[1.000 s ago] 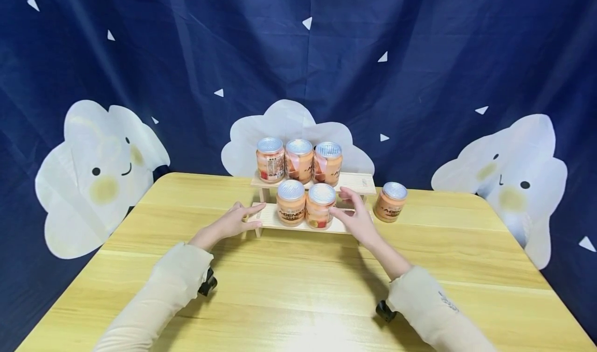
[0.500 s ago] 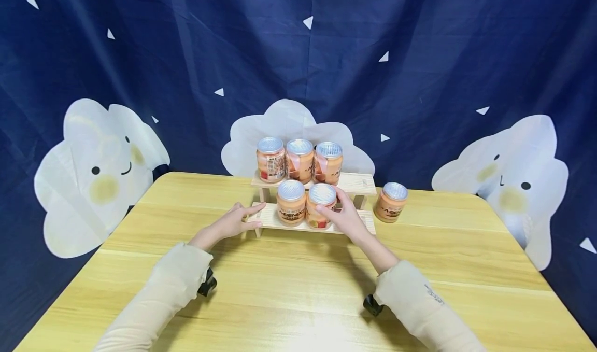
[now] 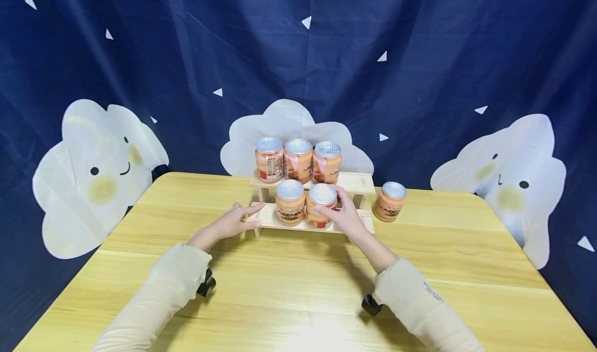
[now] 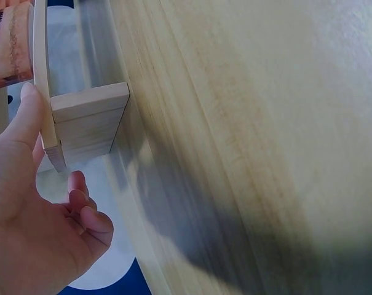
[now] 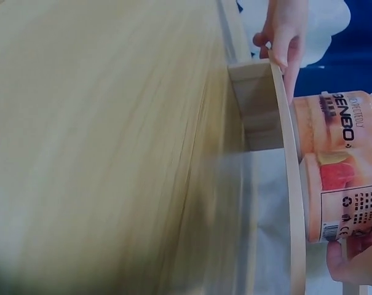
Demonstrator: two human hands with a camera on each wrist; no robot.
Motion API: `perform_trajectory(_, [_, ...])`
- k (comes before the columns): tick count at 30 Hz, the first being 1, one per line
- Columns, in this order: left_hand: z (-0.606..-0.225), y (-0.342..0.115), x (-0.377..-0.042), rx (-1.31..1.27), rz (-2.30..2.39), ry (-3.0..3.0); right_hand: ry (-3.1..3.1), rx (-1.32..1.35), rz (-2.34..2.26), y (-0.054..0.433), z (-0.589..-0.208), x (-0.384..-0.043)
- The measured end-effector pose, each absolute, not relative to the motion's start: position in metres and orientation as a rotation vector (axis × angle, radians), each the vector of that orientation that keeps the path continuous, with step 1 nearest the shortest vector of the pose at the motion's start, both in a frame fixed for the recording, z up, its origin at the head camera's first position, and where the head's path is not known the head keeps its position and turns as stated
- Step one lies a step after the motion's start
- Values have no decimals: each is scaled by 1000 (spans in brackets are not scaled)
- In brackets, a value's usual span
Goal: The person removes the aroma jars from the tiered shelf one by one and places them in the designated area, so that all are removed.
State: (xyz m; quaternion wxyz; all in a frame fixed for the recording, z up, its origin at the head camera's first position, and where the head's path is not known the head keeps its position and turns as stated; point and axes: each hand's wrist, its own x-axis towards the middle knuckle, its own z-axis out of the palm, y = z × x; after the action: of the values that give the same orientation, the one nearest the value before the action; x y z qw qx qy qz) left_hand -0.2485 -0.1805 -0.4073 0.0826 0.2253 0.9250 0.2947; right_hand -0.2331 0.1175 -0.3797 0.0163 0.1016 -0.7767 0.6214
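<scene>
In the head view a two-tier wooden shelf [image 3: 280, 216] stands at the back of the table. My right hand [image 3: 345, 216] grips the right-hand orange jar [image 3: 323, 195] on the lower tier, thumb in front and fingers round its right side. The jar stands upright, its base at the board in the right wrist view. Beside it is another silver-lidded jar [image 3: 290, 204]. My left hand [image 3: 229, 222] holds the lower tier's left end; the left wrist view shows a digit [image 4: 27, 114] lying along the board and the other fingers curled past its end.
Three more jars [image 3: 298, 160] line the upper tier's left and middle. A single jar [image 3: 389, 201] stands on the table [image 3: 280, 290] right of the shelf. Behind hangs a dark blue curtain [image 3: 261, 41] with cloud prints.
My right hand has moved left, closing round the right-hand lower jar, then stayed there. The left hand and all jars keep their places.
</scene>
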Motion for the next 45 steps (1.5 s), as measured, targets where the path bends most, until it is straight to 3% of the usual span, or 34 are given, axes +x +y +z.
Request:
perform_trajectory(11, [-410, -181, -251, 653, 902, 2759, -2421, 257, 1840, 149, -377, -225])
perform_trajectory(45, [-413, -181, -249, 657, 909, 2792, -2436, -33, 1525, 309, -373, -197])
